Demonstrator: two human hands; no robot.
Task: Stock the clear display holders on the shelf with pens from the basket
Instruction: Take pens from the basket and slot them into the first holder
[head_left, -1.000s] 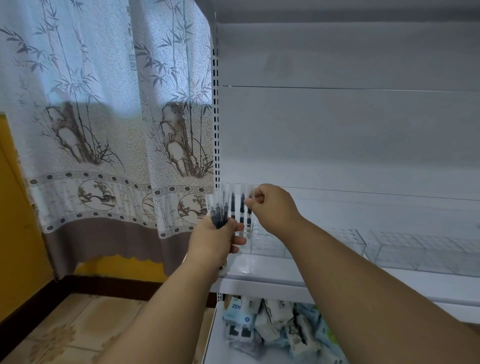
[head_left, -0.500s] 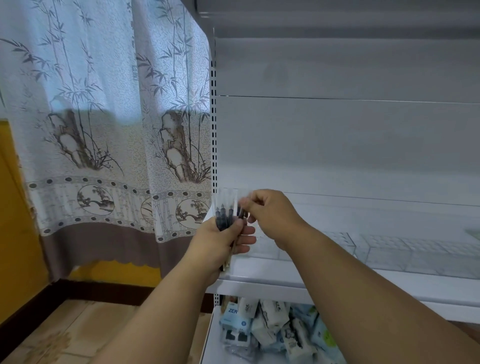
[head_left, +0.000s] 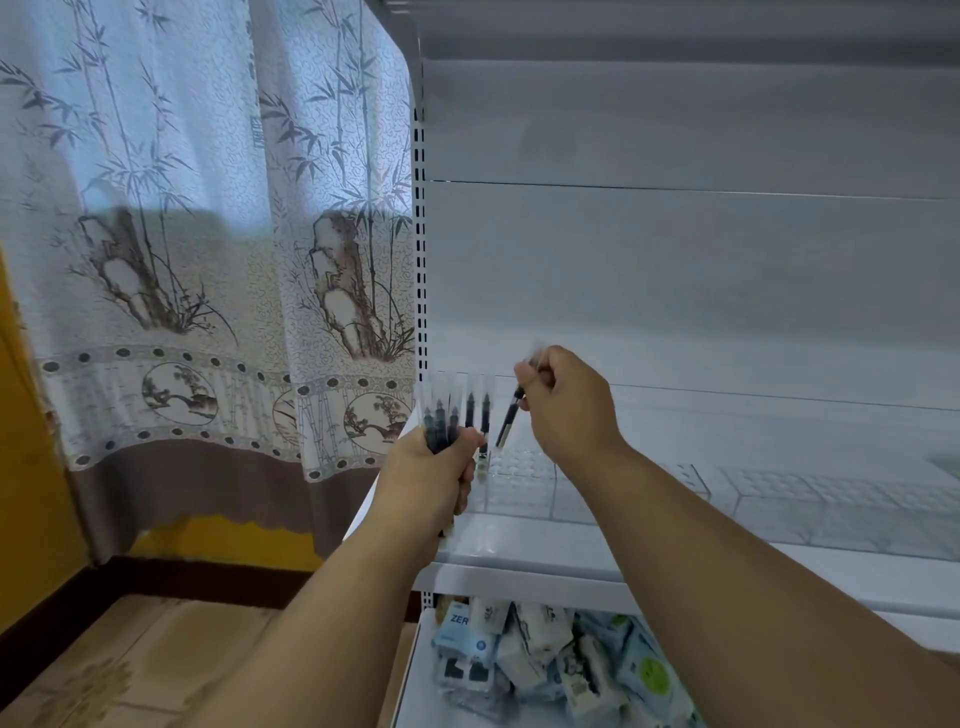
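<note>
My left hand (head_left: 427, 475) gripped a fanned bundle of pens (head_left: 451, 415), tips upright, at the left end of the shelf (head_left: 524, 545). My right hand (head_left: 566, 400) pinched a single pen (head_left: 509, 418), tilted, just right of the bundle and above the leftmost clear holder (head_left: 524, 480). More holders (head_left: 831, 499) stood along the shelf to the right.

Left hand (head_left: 426, 480) grips fanned clear-capped black pens (head_left: 457, 415); right hand (head_left: 566, 405) pinches one tilted black pen (head_left: 509, 418) above clear plastic display holder (head_left: 524, 483).
</note>
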